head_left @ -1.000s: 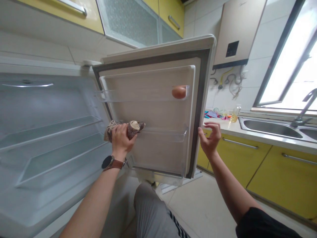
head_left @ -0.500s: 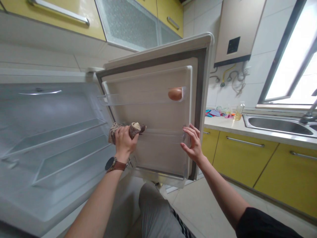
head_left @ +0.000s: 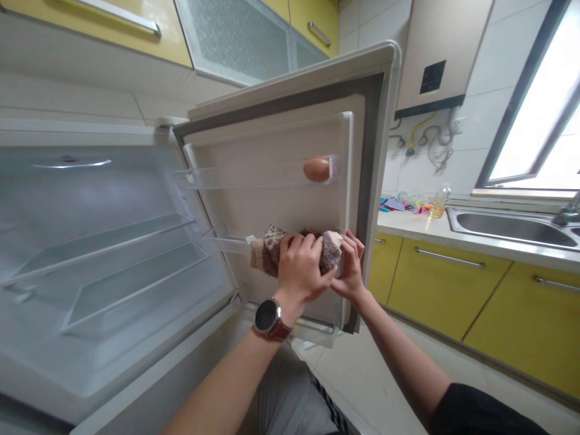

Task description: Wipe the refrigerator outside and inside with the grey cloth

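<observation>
An open fridge door [head_left: 281, 136] faces me with two clear door shelves. My left hand [head_left: 302, 270], wearing a watch, is closed on a brown patterned cloth [head_left: 272, 249] pressed against the lower door shelf [head_left: 226, 244], near its right end. My right hand [head_left: 350, 269] holds the right end of that shelf at the door's edge, fingers curled on it and touching the cloth. A brown egg [head_left: 316, 168] lies in the upper door shelf [head_left: 217, 178] at its right end.
The fridge interior [head_left: 104, 241] with bare glass shelves lies open at left. Yellow cabinets [head_left: 457, 284] carry a counter with a steel sink [head_left: 512, 226], a small bottle [head_left: 438, 202] and colourful items [head_left: 399, 205] at right. My knee [head_left: 285, 393] is below.
My left hand has slid the cloth rightward along the lower door shelf to its right end. My right hand stayed at the shelf's right end and now meets the cloth.
</observation>
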Motion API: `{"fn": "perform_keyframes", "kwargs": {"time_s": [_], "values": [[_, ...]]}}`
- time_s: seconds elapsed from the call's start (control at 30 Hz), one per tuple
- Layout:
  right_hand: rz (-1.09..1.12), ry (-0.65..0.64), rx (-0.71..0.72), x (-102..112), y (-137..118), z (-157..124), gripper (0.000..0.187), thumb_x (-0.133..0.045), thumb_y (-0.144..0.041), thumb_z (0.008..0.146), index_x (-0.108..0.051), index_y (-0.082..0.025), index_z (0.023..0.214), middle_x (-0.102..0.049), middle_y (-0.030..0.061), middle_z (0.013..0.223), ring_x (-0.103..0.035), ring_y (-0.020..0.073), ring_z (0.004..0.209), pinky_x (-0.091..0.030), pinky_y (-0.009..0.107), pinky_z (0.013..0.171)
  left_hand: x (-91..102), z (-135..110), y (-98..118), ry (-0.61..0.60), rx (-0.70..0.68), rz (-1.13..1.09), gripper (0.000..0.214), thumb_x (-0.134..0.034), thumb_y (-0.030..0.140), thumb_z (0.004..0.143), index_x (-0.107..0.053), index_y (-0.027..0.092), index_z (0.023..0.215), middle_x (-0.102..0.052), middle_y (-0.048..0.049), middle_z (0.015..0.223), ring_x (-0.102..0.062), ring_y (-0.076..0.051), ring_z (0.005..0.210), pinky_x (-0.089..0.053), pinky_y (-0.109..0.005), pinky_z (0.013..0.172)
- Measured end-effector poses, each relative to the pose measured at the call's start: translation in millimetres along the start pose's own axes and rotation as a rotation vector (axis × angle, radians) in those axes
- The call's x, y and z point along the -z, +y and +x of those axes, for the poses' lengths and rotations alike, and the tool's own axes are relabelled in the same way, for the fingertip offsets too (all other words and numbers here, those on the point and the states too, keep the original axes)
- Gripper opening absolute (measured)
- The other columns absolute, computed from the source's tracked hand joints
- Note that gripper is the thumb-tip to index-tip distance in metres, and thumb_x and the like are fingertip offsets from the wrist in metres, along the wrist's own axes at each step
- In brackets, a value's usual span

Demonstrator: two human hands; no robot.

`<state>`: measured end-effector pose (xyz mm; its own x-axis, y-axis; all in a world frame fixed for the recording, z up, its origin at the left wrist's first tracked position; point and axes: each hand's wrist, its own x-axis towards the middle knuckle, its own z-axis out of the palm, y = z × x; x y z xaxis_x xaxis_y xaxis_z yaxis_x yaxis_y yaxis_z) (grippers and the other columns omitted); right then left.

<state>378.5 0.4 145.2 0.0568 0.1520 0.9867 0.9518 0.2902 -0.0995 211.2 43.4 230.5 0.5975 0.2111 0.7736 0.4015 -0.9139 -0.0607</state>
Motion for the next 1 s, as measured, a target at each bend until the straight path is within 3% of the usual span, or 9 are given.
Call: {"fn": "perform_keyframes", "kwargs": {"time_s": [0.1,0.23,0.33,0.57,0.67,0.83,1.0], "values": [[0.006,0.033,0.011,-2,-3,0,0.072,-0.068,-0.040,0.078,-0.043,-0.029,0.145,-0.057,0.0106,0.136,-0.044,0.0375,0.141,-0.042,0.065,0.113,-0.9,-2,2,-0.011,-0.038,0.016,0.032,-0.063,0.042,0.085,-0.066,0.020,0.108,-0.067,-0.0121,0.100,-0.060,-0.033,0.099,-0.040,-0.050,0.098],[0.015,0.065,0.015,-4,-6,2,0.072,-0.069,-0.032,0.076,-0.045,-0.030,0.145,-0.060,0.0082,0.133,-0.049,0.0345,0.135,-0.041,0.064,0.115,1.2,-6,-26,-0.052,-0.067,0.051,0.034,-0.062,0.045,0.085,-0.066,0.020,0.109,-0.068,-0.0129,0.102,-0.061,-0.034,0.099,-0.041,-0.048,0.096],[-0.001,0.072,0.020,-5,-7,2,0.074,-0.068,-0.029,0.075,-0.044,-0.030,0.146,-0.061,0.0082,0.133,-0.050,0.0343,0.133,-0.041,0.063,0.114,1.3,-11,-62,-0.041,-0.002,0.097,0.035,-0.062,0.046,0.082,-0.067,0.019,0.104,-0.068,-0.0131,0.100,-0.060,-0.034,0.098,-0.042,-0.047,0.093],[-0.030,0.095,0.016,-6,-1,2,0.074,-0.066,-0.028,0.075,-0.045,-0.031,0.145,-0.061,0.0078,0.132,-0.051,0.0346,0.131,-0.043,0.063,0.112,5.3,-28,-167,0.002,0.221,0.162,0.035,-0.053,0.049,0.081,-0.065,0.020,0.096,-0.068,-0.0140,0.096,-0.061,-0.036,0.099,-0.044,-0.047,0.093],[-0.041,0.100,0.021,-6,-2,3,0.074,-0.065,-0.028,0.075,-0.044,-0.031,0.146,-0.061,0.0077,0.131,-0.052,0.0342,0.130,-0.042,0.063,0.113,8.2,-34,-197,0.019,0.290,0.158,0.039,-0.051,0.050,0.079,-0.065,0.020,0.098,-0.070,-0.0149,0.100,-0.062,-0.037,0.101,-0.045,-0.047,0.094],[-0.060,0.092,0.012,-6,-9,2,0.073,-0.064,-0.031,0.076,-0.043,-0.032,0.146,-0.061,0.0075,0.132,-0.053,0.0345,0.131,-0.042,0.063,0.113,7.8,-37,-208,0.070,0.353,0.145,0.044,-0.048,0.049,0.081,-0.067,0.017,0.104,-0.071,-0.0172,0.105,-0.063,-0.037,0.105,-0.045,-0.046,0.096],[-0.056,0.108,-0.004,-7,-18,-1,0.073,-0.066,-0.032,0.077,-0.044,-0.031,0.147,-0.062,0.0081,0.132,-0.053,0.0346,0.131,-0.042,0.062,0.112,7.6,-36,-188,0.094,0.364,0.133,0.041,-0.045,0.050,0.084,-0.067,0.017,0.095,-0.071,-0.0168,0.097,-0.064,-0.036,0.100,-0.047,-0.046,0.093]]}}
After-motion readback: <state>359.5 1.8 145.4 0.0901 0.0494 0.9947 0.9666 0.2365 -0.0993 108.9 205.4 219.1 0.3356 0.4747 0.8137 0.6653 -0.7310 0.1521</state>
